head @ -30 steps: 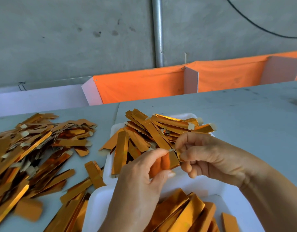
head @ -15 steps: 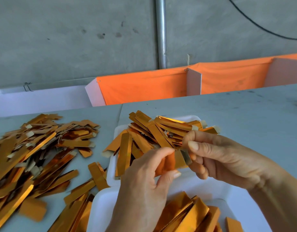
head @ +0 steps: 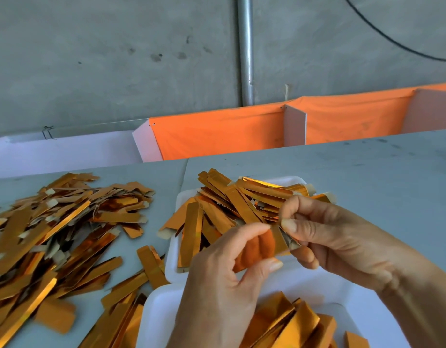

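Observation:
A shiny gold-orange foil strip (head: pixel 269 243) is held between both hands above two white trays. My left hand (head: pixel 224 290) pinches its left part between thumb and forefinger. My right hand (head: pixel 325 234) pinches its right end, where a pale tab shows. Behind the hands, the far white tray (head: pixel 181 197) carries a heap of several gold strips (head: pixel 232 204). The near white tray (head: pixel 154 312) at the bottom holds more gold strips (head: pixel 292 325), partly hidden by my left hand.
A wide loose pile of gold strips (head: pixel 53 229) covers the grey table (head: pixel 367 172) on the left. A few strips (head: pixel 131 287) lie between pile and trays. Orange fabric bins with white dividers (head: pixel 294 124) run along the table's far edge; a metal pipe (head: pixel 245 51) stands against the wall.
The hands stay on the same strip and have drifted a little to the right with it. My right fingers have shifted along its end, where the pale tab now shows.

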Demonstrator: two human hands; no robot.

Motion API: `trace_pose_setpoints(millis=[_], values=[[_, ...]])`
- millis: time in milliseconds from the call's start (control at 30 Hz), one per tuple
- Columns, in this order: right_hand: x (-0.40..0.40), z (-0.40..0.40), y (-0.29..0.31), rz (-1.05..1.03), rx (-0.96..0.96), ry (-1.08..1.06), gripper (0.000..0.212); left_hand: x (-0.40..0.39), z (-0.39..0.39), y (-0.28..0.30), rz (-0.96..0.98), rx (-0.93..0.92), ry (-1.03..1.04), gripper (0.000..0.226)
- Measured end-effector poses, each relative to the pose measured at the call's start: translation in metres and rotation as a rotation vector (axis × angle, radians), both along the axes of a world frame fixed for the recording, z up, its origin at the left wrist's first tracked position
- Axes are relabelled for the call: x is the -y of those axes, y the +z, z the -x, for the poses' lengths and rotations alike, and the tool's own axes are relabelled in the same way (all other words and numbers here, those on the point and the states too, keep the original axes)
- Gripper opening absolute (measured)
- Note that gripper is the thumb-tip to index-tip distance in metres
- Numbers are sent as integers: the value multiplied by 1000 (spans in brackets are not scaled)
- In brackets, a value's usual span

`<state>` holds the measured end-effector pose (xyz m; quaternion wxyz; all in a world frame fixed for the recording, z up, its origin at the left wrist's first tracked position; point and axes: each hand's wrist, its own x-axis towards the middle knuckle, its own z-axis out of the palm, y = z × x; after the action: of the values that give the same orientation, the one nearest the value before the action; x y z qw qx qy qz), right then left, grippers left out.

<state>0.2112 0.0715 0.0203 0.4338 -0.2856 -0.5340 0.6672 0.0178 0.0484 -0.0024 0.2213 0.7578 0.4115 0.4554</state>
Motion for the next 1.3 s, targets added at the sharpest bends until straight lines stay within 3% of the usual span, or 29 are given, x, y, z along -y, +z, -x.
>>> trace_pose_setpoints(millis=[133, 300, 467, 667, 900, 1300], values=[[1, 5, 0, -39, 41, -52, 11, -1, 1, -2, 19, 11, 4, 44], [4, -3, 4, 20, 4, 85, 40, -1, 0, -1, 55, 34, 2, 42], [4, -4, 6, -5, 70, 80, 31, -1, 0, 0, 70, 48, -12, 42], [6, -4, 7, 2, 67, 77, 44, 0, 0, 2, 52, 31, -22, 43], [8, -2, 11, 39, 30, 99, 24, -1, 3, 1, 72, 37, -27, 42], [7, 8, 10, -16, 122, -78, 14, -4, 6, -3, -48, -86, 47, 46]])
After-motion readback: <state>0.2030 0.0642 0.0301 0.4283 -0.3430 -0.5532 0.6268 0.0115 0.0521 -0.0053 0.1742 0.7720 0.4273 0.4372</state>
